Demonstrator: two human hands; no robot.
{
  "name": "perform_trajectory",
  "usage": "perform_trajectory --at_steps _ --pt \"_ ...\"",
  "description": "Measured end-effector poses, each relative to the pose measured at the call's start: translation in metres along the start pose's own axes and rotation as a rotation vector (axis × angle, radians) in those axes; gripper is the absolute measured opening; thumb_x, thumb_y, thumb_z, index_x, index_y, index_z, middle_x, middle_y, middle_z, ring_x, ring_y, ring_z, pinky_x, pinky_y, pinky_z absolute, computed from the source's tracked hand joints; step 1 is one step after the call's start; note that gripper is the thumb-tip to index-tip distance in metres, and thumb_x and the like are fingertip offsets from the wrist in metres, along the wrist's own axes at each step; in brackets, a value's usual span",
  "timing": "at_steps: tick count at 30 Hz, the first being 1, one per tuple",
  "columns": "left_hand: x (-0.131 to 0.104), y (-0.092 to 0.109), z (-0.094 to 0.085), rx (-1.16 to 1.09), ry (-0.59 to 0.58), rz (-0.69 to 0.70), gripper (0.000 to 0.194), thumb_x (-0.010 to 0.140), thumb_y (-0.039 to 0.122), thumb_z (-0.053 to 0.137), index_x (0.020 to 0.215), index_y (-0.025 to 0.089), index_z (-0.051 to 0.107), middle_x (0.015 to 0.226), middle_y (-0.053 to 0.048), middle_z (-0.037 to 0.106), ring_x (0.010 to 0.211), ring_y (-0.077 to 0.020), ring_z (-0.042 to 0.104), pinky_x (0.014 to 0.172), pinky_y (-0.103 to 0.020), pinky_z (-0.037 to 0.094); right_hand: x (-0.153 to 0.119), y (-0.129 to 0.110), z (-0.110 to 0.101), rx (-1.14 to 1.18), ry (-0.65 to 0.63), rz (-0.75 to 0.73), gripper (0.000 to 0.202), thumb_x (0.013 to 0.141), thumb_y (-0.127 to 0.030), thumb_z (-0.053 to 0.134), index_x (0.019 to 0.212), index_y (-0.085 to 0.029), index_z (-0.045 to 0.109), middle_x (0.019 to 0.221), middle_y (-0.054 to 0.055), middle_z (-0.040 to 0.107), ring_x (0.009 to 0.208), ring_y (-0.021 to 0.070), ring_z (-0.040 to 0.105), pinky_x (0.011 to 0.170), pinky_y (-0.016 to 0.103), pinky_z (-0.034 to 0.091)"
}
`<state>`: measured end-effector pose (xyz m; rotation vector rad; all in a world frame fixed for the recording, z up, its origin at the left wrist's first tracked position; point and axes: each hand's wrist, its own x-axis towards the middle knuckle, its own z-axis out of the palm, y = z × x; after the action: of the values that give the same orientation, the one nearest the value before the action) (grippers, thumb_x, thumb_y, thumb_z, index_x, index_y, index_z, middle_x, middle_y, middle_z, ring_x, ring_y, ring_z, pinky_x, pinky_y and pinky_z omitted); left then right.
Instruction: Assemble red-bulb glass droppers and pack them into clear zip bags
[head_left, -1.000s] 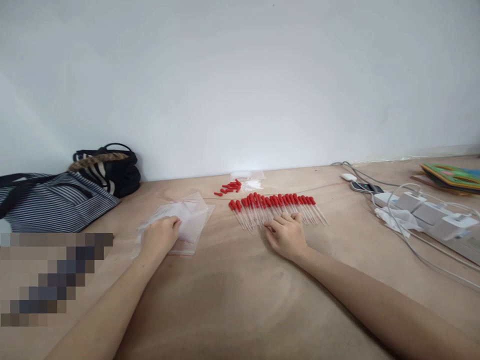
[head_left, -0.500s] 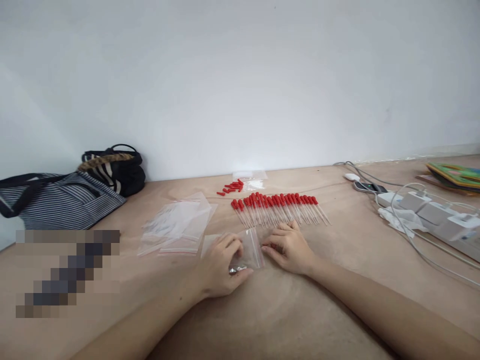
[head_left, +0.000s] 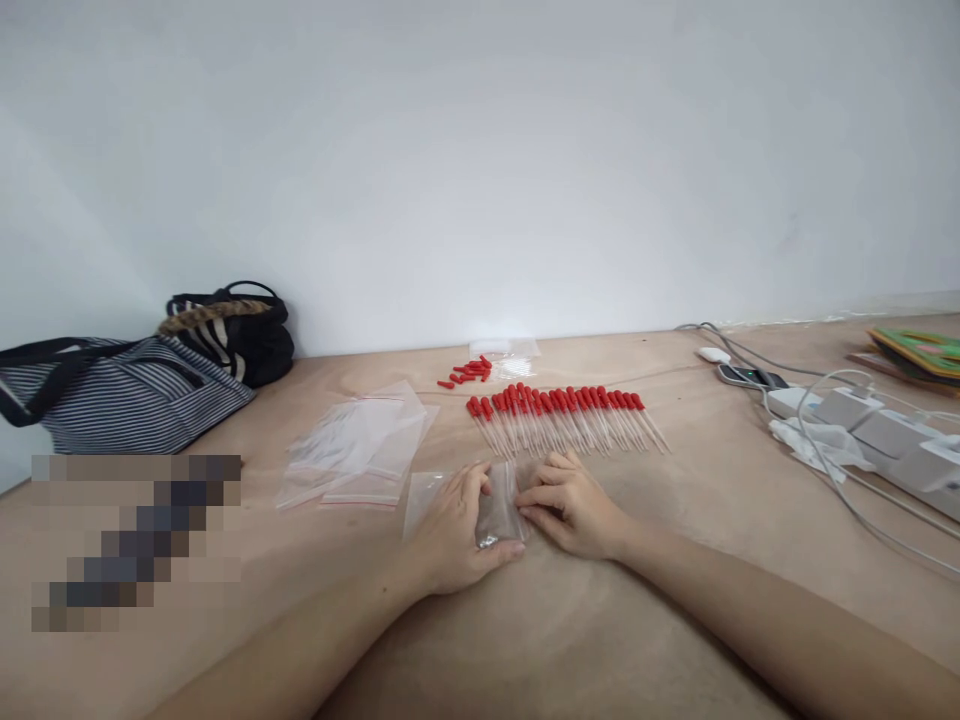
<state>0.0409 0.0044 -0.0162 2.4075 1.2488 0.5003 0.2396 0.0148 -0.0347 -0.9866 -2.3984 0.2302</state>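
Note:
A clear zip bag (head_left: pixel 495 515) lies flat on the table in front of me, its zip strip toward the right. My left hand (head_left: pixel 457 525) rests on the bag, thumb and fingers spread apart over it. At the zip end, my right hand (head_left: pixel 570 508) has its fingertips pinched together on the bag's edge. Just beyond both hands is a row of droppers (head_left: pixel 562 415) with red rubber bulbs and thin clear stems. Behind that row lie several loose red bulbs (head_left: pixel 466 372) beside a few clear tubes (head_left: pixel 516 368).
Flat zip bags (head_left: pixel 360 445) are piled to the left. Farther left stand a striped bag (head_left: pixel 127 400) and a black bag (head_left: pixel 259 340) against the wall. On the right are a power strip with chargers (head_left: pixel 885 425), cables, crumpled tissue (head_left: pixel 817 445) and colourful booklets (head_left: pixel 919 352).
My left hand has slid slightly right along the bag, its thumb and fingers spreading wider. My right fingertips have come closer together at the zip edge. The view has shifted a little.

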Motion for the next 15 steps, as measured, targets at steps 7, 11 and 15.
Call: perform_trajectory --at_steps 7,11,15 --pt "0.000 0.002 -0.002 -0.004 -0.012 -0.011 0.047 0.067 0.040 0.063 0.101 0.019 0.039 0.118 -0.015 0.047 0.116 -0.0308 0.040 0.091 -0.048 0.037 0.006 -0.001 -0.001 -0.041 -0.041 0.123 0.020 0.081 -0.029 0.050 0.093 -0.031 0.066 0.077 0.001 0.057 0.076 0.0146 0.043 0.069 0.032 0.021" --pt "-0.002 0.003 -0.002 -0.007 0.005 0.000 0.041 0.067 0.038 0.063 0.096 0.019 0.042 0.118 -0.015 0.048 0.115 -0.0308 0.041 0.090 -0.047 0.037 0.011 -0.002 -0.003 -0.007 -0.110 0.065 0.019 0.080 -0.034 0.054 0.095 -0.036 0.065 0.076 -0.001 0.055 0.077 0.0141 0.044 0.070 0.032 0.020" --pt "-0.003 -0.001 0.000 -0.044 0.042 -0.006 0.046 0.066 0.038 0.064 0.100 0.019 0.039 0.117 -0.014 0.049 0.108 -0.0300 0.048 0.086 -0.047 0.040 0.014 0.000 -0.002 0.043 -0.152 0.053 0.030 0.079 -0.036 0.055 0.108 -0.039 0.057 0.079 -0.001 0.053 0.081 0.0148 0.044 0.071 0.032 0.020"
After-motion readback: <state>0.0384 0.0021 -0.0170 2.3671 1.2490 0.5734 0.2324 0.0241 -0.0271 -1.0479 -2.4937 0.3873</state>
